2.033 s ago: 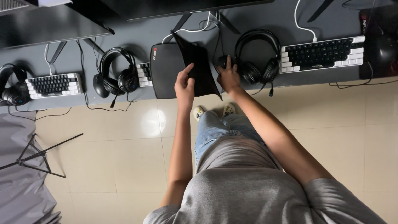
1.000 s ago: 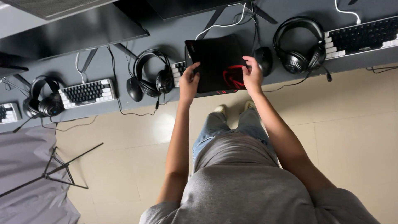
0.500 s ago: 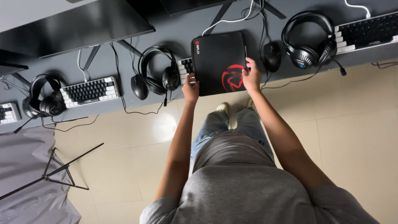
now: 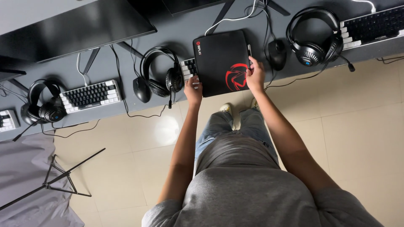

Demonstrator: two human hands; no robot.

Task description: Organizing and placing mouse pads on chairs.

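Hands: your left hand and right hand pinch the mouse pad edges; sliding it could snag the keyboard beneath.

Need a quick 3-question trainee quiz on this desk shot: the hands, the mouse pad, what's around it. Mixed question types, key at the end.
1. True or false: both hands touch the black mouse pad with the red emblem.
2. Which thing lies just beyond the pad's right edge, near the right hand? A) a mouse B) a mug C) a phone
3. What does the pad partly cover on the side of the left hand?

Key:
1. True. Each hand grips a near corner of the pad.
2. A. A black mouse lies there, with headphones farther right.
3. A small black-and-white keyboard; only its left end shows beside the pad.
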